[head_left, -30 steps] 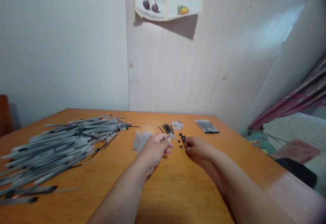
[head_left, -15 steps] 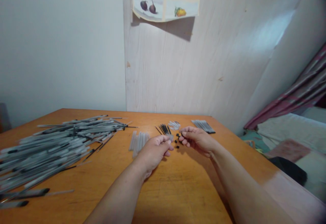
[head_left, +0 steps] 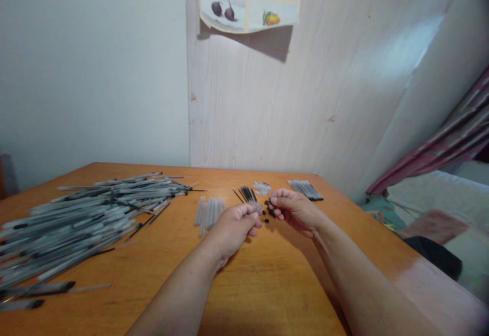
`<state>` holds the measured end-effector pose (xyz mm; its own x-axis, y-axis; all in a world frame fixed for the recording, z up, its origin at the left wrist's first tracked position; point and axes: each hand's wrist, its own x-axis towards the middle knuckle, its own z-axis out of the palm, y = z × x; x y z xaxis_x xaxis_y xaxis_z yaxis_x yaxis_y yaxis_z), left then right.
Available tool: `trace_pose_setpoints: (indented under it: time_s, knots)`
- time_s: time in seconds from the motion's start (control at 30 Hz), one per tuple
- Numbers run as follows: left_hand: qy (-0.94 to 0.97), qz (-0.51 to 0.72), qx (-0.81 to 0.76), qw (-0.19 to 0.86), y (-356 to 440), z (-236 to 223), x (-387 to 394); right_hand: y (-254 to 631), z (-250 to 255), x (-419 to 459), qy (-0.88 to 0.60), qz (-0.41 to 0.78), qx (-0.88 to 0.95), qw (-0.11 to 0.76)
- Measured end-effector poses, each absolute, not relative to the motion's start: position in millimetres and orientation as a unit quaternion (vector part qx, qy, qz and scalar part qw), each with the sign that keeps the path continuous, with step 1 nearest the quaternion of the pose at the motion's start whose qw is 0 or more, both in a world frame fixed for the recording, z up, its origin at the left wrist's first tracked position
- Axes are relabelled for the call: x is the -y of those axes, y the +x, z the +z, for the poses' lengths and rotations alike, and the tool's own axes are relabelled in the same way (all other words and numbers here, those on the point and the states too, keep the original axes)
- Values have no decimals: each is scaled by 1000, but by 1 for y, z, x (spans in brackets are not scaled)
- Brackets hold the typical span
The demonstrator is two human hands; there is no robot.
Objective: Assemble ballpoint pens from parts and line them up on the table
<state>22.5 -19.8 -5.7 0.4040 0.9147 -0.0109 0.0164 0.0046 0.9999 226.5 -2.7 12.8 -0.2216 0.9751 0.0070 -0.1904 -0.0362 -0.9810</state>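
My left hand (head_left: 237, 226) is closed in a pinch at the table's middle, and a small translucent plastic piece (head_left: 259, 207) shows at its fingertips. Just to its right, my right hand (head_left: 296, 210) pinches a small black cap (head_left: 270, 201) between thumb and forefinger. Other little black caps (head_left: 266, 220) lie on the table between the hands. Beyond the left fingers is a fan of thin black sticks (head_left: 247, 193), their near ends hidden by the hand. Translucent tubes (head_left: 209, 214) lie in a row beside my left wrist.
A large heap of grey-white and black pen-like sticks (head_left: 87, 219) covers the left of the wooden table (head_left: 263, 285). Small clear pieces (head_left: 262, 188) lie farther back. A neat row of grey sticks with black ends (head_left: 305, 190) is at back right. The wall (head_left: 244, 112) stands behind.
My left fingertips have shifted slightly right, toward the right hand. The right fingers have moved slightly around the black cap. The piles look the same.
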Motion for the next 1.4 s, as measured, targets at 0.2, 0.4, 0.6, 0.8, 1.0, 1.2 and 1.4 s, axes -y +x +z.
trace_pose_setpoints:
  time_s: [0.2, 0.4, 0.6, 0.8, 1.0, 1.2, 1.4]
  knots:
    - [618, 372, -387, 574, 22, -5, 20, 220, 17, 9, -389, 589, 526, 474]
    - [624, 375, -386, 567, 22, -3, 21, 217, 20, 12, -400, 569, 550, 463]
    - [623, 371, -386, 570, 22, -3, 21, 218, 18, 11, -400, 568, 552, 462]
    - [638, 362, -380, 564, 23, -3, 20, 218, 18, 12, -403, 566, 555, 457]
    - [641, 362, -382, 559, 23, -3, 21, 218, 15, 10, -402, 563, 571, 442]
    - [645, 360, -386, 552, 23, -2, 22, 220, 14, 9, -405, 558, 582, 431]
    - [654, 356, -377, 551, 23, -5, 19, 220, 17, 10, -408, 551, 593, 422]
